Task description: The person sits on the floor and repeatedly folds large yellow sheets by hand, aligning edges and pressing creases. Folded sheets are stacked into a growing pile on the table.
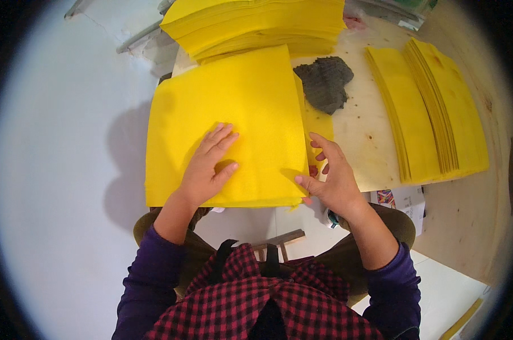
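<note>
A large square yellow fabric-like piece [234, 102] lies before me, its near edge showing several layers. My left hand [205, 167] rests flat on it with fingers stretched out and thumb apart, gripping nothing. At its right edge is my right hand [337, 181], thumb against the edge and index finger extended. The other fingers curl around a small red thing [313, 170], mostly hidden by the hand, so its kind cannot be made out. A small yellow scrap [294, 206] hangs at the near right corner.
Behind stands a tall stack of yellow sheets [256, 28]. A dark grey, ragged-edged piece [325, 84] lies on the pale wooden table [358, 130]. Folded yellow stacks [446, 107] lie at the right. A small wooden stool [282, 241] shows below, between my legs.
</note>
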A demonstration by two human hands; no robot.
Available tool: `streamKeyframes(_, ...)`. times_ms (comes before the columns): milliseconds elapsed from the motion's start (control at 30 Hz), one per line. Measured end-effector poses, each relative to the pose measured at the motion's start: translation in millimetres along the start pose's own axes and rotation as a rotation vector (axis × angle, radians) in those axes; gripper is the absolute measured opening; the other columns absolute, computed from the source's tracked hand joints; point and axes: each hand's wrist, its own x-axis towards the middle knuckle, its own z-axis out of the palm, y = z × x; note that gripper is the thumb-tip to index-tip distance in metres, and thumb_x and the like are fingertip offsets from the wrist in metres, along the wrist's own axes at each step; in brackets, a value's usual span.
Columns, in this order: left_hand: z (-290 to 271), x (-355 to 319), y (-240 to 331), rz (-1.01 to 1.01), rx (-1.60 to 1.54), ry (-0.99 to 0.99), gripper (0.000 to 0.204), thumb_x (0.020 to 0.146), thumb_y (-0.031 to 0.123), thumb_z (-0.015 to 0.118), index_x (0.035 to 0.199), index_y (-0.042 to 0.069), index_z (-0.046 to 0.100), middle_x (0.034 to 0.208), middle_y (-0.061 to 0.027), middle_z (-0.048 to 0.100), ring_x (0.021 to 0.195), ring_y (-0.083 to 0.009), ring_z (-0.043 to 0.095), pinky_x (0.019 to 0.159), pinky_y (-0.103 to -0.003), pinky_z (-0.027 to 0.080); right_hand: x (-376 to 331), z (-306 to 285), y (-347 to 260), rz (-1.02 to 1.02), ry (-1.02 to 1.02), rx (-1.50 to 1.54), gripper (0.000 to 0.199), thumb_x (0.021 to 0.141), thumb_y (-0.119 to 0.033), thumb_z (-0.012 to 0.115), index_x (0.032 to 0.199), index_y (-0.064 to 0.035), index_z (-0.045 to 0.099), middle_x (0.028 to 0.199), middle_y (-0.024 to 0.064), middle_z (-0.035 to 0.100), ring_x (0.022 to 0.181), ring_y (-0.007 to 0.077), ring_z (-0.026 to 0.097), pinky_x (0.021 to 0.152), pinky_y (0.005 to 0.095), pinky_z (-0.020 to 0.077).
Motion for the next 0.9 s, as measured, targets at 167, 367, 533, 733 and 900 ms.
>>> streamKeyframes(167, -16, 6, 19, 0.054, -0.088, 0.054, 0.043, 0.082, 0.011, 0.065, 0.124, 0.004, 0.058, 0.133, -0.0162, 0.052, 0.125, -0.0345, 0.047, 0.105, -0.041, 0.037, 1, -4, -3, 0.114, -0.083, 0.080, 0.075, 0.073, -0.011, 0.078, 0.137, 0.0017, 0.039, 0.126, 0.0205, 0.046, 0.103, 0.0301, 0.055, 0.089, 0.0364, 0.0490)
streamKeyframes(367, 16, 38, 51, 0.061, -0.336, -0.043, 0.034, 0.078, 0.009, 0.070, 0.111, 0.005, 0.065, 0.107, -0.0131, 0.062, 0.100, -0.0318, 0.057, 0.088, -0.039, 0.047, 4, -5, 4, 0.129, -0.129, 0.179, 0.075, 0.074, -0.008, 0.078, 0.138, -0.0007, 0.039, 0.124, 0.0156, 0.048, 0.092, 0.0198, 0.059, 0.077, 0.0306, 0.0524)
streamKeyframes(533, 39, 50, 48, 0.075, -0.397, -0.008, 0.039, 0.072, 0.009, 0.076, 0.109, 0.007, 0.066, 0.102, -0.0128, 0.062, 0.095, -0.0315, 0.058, 0.084, -0.038, 0.047, 5, -8, 7, 0.194, -0.161, 0.324, 0.076, 0.071, -0.002, 0.078, 0.138, -0.0042, 0.042, 0.123, 0.0075, 0.050, 0.094, 0.0144, 0.051, 0.080, 0.0256, 0.0448)
streamKeyframes(733, 42, 44, 42, 0.092, -0.397, -0.014, 0.045, 0.067, 0.015, 0.079, 0.110, 0.008, 0.067, 0.105, -0.0123, 0.061, 0.099, -0.0307, 0.056, 0.088, -0.038, 0.046, 7, -5, 9, 0.302, -0.169, 0.536, 0.076, 0.074, -0.001, 0.076, 0.140, -0.0027, 0.039, 0.117, 0.0058, 0.048, 0.094, 0.0141, 0.052, 0.080, 0.0250, 0.0445)
streamKeyframes(900, 43, 44, 41, 0.125, -0.376, 0.016, 0.047, 0.065, 0.013, 0.080, 0.110, 0.009, 0.067, 0.105, -0.0119, 0.061, 0.097, -0.0317, 0.057, 0.086, -0.039, 0.047, 9, -6, 11, 0.303, -0.204, 0.508, 0.077, 0.075, -0.003, 0.077, 0.141, -0.0016, 0.037, 0.117, 0.0057, 0.047, 0.095, 0.0143, 0.052, 0.084, 0.0257, 0.0444)
